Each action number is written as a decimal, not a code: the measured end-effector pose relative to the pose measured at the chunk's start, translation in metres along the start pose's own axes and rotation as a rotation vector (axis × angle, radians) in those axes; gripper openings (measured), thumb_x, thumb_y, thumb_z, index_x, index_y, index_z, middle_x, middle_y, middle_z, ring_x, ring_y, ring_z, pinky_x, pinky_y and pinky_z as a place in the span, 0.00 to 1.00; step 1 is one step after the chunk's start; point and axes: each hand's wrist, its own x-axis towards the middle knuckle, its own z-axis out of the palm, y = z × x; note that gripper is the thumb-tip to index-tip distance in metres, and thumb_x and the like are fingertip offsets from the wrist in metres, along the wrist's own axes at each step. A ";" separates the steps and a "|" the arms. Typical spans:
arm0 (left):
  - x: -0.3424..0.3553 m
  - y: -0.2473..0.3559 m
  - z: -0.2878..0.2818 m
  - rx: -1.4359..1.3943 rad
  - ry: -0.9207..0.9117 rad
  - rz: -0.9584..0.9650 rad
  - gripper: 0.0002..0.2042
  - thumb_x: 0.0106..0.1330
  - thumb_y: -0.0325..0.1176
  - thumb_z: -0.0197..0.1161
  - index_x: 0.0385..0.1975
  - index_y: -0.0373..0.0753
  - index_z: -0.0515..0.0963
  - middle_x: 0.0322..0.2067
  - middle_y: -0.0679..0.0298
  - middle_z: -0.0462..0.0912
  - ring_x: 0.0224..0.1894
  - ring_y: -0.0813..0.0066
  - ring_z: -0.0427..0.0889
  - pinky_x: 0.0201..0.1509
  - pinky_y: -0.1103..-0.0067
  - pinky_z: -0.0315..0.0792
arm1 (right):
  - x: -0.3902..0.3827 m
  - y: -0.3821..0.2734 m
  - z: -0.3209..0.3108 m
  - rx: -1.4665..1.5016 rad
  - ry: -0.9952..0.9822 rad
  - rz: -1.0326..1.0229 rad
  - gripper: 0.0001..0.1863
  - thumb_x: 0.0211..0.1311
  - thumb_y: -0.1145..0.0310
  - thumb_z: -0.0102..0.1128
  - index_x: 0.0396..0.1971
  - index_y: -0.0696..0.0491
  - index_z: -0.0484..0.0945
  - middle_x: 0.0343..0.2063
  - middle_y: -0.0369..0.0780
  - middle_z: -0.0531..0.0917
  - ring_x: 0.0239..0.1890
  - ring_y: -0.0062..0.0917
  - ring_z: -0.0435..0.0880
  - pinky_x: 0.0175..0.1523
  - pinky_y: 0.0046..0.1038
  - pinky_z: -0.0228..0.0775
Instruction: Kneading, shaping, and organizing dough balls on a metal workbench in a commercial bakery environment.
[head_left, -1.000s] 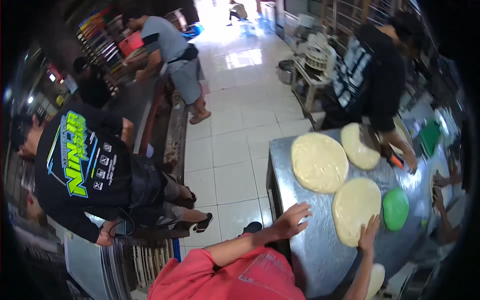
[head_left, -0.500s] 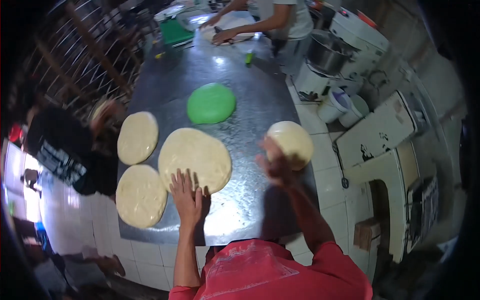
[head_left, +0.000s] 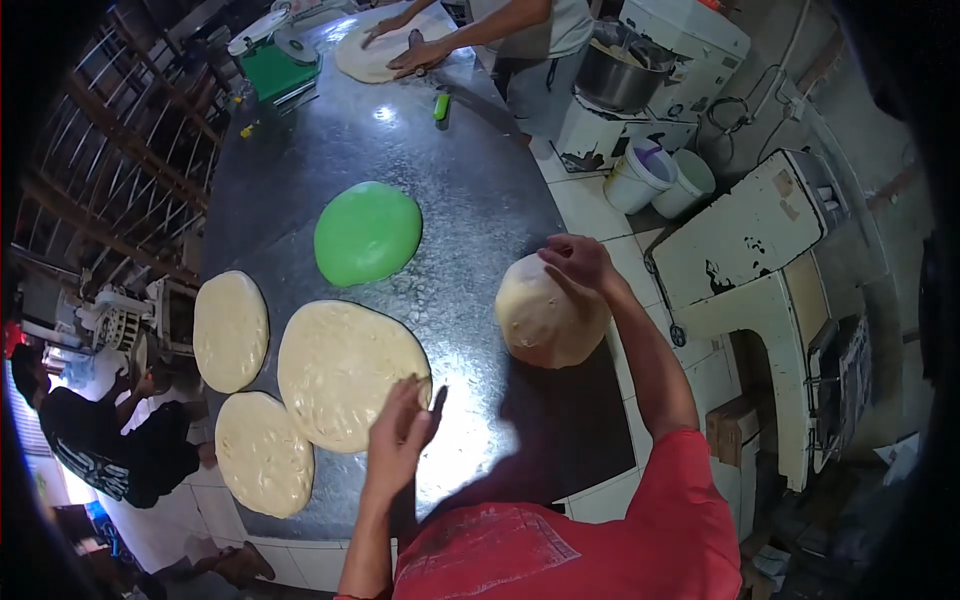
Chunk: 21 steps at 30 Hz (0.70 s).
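Observation:
A large flat round of pale dough (head_left: 350,375) lies on the dark metal table. My left hand (head_left: 400,440) is at its near right edge, fingers stretched and thumb apart, gripping nothing. At the table's right edge sits a thicker mound of dough (head_left: 550,325). My right hand (head_left: 582,262) is at the mound's far edge with fingers curled in against it; the fingertips are partly hidden. Two smaller pale rounds of dough, a far one (head_left: 231,332) and a near one (head_left: 264,455), rest left of the large one. Beyond is a bright green round of dough (head_left: 368,233).
Across the table (head_left: 270,150), another person's hands (head_left: 425,55) work on a flat sheet of dough (head_left: 375,55). A green-handled tool (head_left: 441,106) and a green scale (head_left: 278,70) lie there. Right stand a mixer bowl (head_left: 622,80) and buckets (head_left: 640,178). A person (head_left: 110,440) crouches left.
My left hand has shifted from the large dough's near side to its right edge. My right hand, blurred before, now has its fingers curled at the mound's far edge. The view has shifted too.

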 end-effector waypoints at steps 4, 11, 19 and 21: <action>-0.022 -0.021 0.010 0.031 -0.070 0.070 0.15 0.68 0.29 0.61 0.52 0.31 0.79 0.61 0.51 0.76 0.60 0.59 0.76 0.59 0.73 0.71 | 0.020 -0.022 -0.001 0.069 -0.282 0.096 0.18 0.60 0.59 0.67 0.42 0.57 0.81 0.32 0.37 0.83 0.32 0.22 0.76 0.38 0.22 0.68; -0.064 -0.028 0.008 -0.092 -0.089 -0.003 0.13 0.67 0.29 0.62 0.50 0.33 0.80 0.58 0.55 0.79 0.46 0.69 0.80 0.47 0.79 0.72 | -0.080 -0.054 0.023 0.264 -0.363 -0.127 0.15 0.52 0.62 0.69 0.37 0.53 0.80 0.27 0.33 0.77 0.29 0.20 0.70 0.35 0.23 0.64; -0.051 -0.030 0.048 -0.242 -0.155 0.034 0.21 0.64 0.29 0.65 0.58 0.35 0.74 0.61 0.55 0.74 0.54 0.65 0.76 0.56 0.76 0.69 | -0.257 -0.151 0.010 0.283 -0.161 -0.235 0.16 0.45 0.72 0.68 0.38 0.56 0.81 0.21 0.38 0.77 0.21 0.24 0.68 0.29 0.27 0.63; -0.015 -0.032 0.075 -0.191 -0.161 0.257 0.29 0.64 0.32 0.67 0.65 0.36 0.66 0.66 0.53 0.66 0.67 0.57 0.67 0.67 0.69 0.64 | -0.251 -0.142 -0.001 0.366 0.068 -0.273 0.18 0.45 0.74 0.69 0.40 0.56 0.82 0.24 0.37 0.79 0.21 0.24 0.68 0.28 0.26 0.64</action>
